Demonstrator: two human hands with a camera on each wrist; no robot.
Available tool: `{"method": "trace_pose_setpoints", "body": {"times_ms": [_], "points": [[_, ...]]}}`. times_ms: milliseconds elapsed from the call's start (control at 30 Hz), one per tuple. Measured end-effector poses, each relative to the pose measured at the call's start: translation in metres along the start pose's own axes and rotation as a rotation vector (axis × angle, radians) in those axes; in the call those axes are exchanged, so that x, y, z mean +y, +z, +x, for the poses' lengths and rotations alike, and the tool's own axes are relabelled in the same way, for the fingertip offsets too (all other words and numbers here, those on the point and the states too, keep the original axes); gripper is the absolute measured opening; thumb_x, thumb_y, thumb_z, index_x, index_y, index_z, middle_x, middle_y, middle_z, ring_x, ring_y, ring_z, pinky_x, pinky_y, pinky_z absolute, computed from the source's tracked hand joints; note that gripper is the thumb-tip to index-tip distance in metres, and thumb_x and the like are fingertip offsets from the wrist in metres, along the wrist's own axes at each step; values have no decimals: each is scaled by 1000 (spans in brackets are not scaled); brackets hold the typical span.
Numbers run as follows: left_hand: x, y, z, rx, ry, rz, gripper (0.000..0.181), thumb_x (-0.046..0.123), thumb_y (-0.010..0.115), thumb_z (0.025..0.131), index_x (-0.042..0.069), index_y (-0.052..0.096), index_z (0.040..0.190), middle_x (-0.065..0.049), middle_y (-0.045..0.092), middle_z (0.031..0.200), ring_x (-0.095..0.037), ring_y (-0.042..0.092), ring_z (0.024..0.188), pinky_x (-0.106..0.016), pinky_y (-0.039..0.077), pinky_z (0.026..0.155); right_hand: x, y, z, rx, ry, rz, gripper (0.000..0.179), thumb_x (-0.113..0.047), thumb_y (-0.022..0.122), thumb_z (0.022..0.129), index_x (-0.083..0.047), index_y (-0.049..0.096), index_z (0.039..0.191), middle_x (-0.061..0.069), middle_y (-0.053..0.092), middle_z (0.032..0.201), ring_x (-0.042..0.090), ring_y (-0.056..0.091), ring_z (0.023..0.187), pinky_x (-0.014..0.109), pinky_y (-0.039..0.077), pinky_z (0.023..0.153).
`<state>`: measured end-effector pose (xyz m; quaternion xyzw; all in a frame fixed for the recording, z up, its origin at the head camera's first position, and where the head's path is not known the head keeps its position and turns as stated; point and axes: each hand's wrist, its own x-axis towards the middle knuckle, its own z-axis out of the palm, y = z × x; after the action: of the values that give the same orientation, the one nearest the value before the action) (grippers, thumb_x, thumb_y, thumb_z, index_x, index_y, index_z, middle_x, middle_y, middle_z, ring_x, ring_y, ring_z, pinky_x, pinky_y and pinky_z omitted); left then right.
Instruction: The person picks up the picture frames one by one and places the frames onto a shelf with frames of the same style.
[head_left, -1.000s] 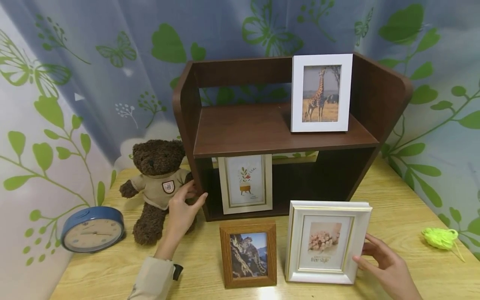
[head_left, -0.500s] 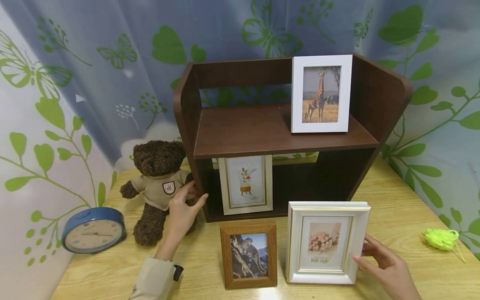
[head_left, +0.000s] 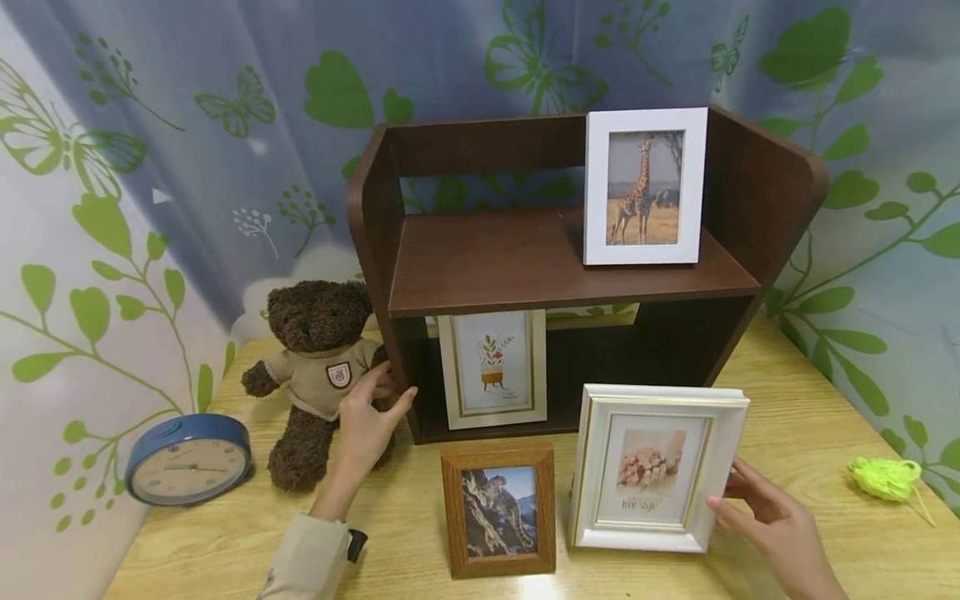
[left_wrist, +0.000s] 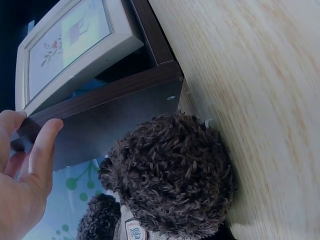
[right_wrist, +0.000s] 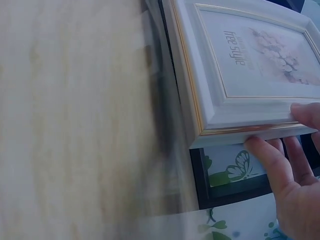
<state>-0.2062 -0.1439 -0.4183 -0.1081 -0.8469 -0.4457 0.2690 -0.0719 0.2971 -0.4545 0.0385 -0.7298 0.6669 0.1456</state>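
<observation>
My right hand (head_left: 780, 525) pinches the right edge of a white picture frame (head_left: 716, 475) with gold lines and a flower print. In the right wrist view the thumb lies on the front of this frame (right_wrist: 215, 107) and fingers are at its side. My left hand (head_left: 369, 425) holds the front edge of the left side panel of a dark brown shelf (head_left: 480, 258), thumb on one side and fingers on the other. A cream frame (head_left: 538, 367) with a potted plant print stands in the shelf's lower compartment. On the upper board stands a white giraffe frame (head_left: 596, 192).
A wooden frame (head_left: 453, 517) with a snow leopard picture stands left of the white one. A brown teddy bear (head_left: 318, 312) sits against the shelf's left side, by a blue clock (head_left: 187, 458). Green yarn (head_left: 885, 477) lies on the table (head_left: 795, 425) at the right.
My right hand has raised the white flower frame slightly, and its bottom edge now sits higher in view. The left hand has stayed at the shelf panel.
</observation>
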Motion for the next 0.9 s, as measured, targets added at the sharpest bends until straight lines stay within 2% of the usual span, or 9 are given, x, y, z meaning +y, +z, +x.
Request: {"method": "trace_pose_setpoints", "body": {"times_ms": [133, 367, 700, 900], "points": [[0, 0, 1, 2, 6, -2, 50, 9, 77, 80, -9, 57, 122, -23, 65, 101, -36, 64, 86, -49, 55, 73, -4, 0, 6, -10, 18, -16, 61, 15, 62, 84, -31, 60, 124, -12, 68, 94, -4, 61, 90, 16, 55, 67], [0, 0, 2, -10, -4, -1, 51, 10, 77, 80, -9, 57, 123, -23, 65, 102, -36, 65, 86, -49, 55, 73, -9, 1, 14, -22, 6, -18, 61, 13, 62, 85, -31, 58, 126, -12, 69, 93, -5, 61, 91, 17, 55, 66], [-1, 0, 1, -14, -9, 6, 50, 11, 76, 81, -8, 57, 124, -22, 65, 103, -35, 65, 87, -47, 55, 73, -9, 2, 32, -4, -11, 47, 63, 17, 60, 84, -32, 59, 124, -9, 68, 91, -3, 63, 89, 17, 55, 65], [-2, 0, 1, -22, -18, 9, 51, 12, 76, 81, -7, 57, 124, -22, 65, 103, -34, 65, 87, -48, 55, 73, -10, 2, 45, -17, 10, 57, 62, 15, 61, 84, -34, 59, 122, -10, 68, 92, -4, 63, 89, 18, 56, 66]]}}
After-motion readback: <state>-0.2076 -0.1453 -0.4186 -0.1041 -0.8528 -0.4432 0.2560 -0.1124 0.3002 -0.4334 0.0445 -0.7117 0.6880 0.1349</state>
